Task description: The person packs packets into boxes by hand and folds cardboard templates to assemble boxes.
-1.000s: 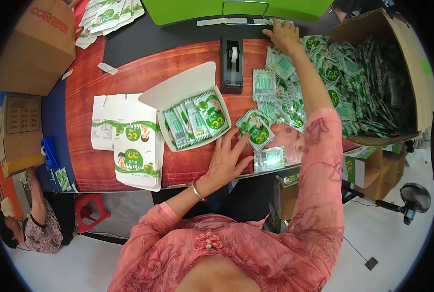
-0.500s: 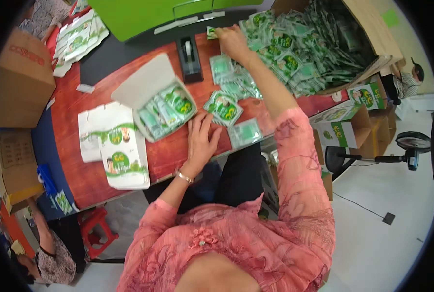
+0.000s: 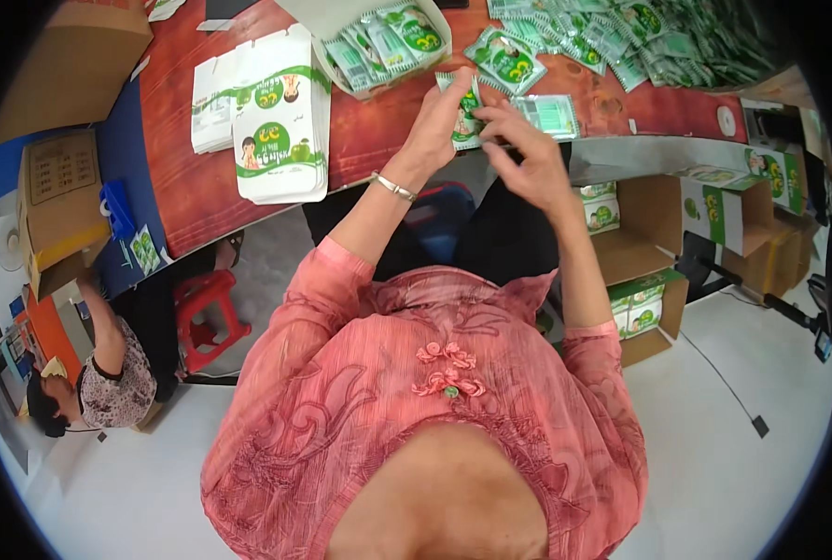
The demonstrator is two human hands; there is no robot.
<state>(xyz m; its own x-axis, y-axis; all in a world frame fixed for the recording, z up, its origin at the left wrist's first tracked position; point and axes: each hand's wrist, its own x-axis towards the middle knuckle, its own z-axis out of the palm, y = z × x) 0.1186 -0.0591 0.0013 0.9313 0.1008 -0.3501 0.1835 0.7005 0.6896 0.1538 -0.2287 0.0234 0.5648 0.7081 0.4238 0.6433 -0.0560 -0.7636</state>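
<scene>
My left hand (image 3: 435,124) is closed on a small green and white sachet (image 3: 468,119), upright over the table's front edge. My right hand (image 3: 531,157) is beside it, fingers apart and bent, fingertips at the sachet's right edge; whether they touch it is hard to tell. Just beyond my hands, an open white carton (image 3: 346,86) holds a row of similar sachets. To its right, a loose sachet (image 3: 505,59) lies on the table, and a paler packet (image 3: 548,116) is partly behind my right hand.
Flat printed cartons (image 3: 281,168) are stacked on the red table (image 3: 190,201) at left. A heap of sachets (image 3: 644,42) covers the back right. Open cardboard boxes (image 3: 635,210) stand below on the right. At far left, another person (image 3: 117,373) sits beside a red stool (image 3: 209,313).
My right hand has come back from the far side of the table to the front edge. My left hand has lifted off the tabletop and now holds a sachet. The view has tilted down.
</scene>
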